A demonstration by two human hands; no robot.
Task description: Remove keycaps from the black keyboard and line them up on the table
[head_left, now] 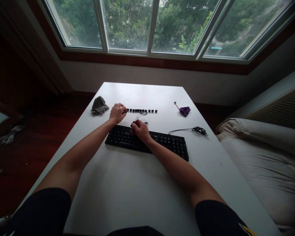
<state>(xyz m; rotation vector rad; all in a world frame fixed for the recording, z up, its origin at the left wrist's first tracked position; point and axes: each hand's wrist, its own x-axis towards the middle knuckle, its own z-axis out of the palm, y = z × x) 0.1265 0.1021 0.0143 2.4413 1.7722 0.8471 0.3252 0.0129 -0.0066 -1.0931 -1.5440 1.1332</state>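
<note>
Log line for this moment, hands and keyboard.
left hand: at end of keycap row | right hand: small tool over keyboard | grey cloth left | cable right

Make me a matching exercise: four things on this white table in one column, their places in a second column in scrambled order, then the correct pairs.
Things:
1. grey cloth
2. purple cloth
3. black keyboard
4. row of black keycaps

Places:
A. just beyond the keyboard, at the left hand's fingertips
B. far left part of the table
C. under the right hand
D. far right part, beside a small stick

Pairs: 1-B, 2-D, 3-C, 4-A
</note>
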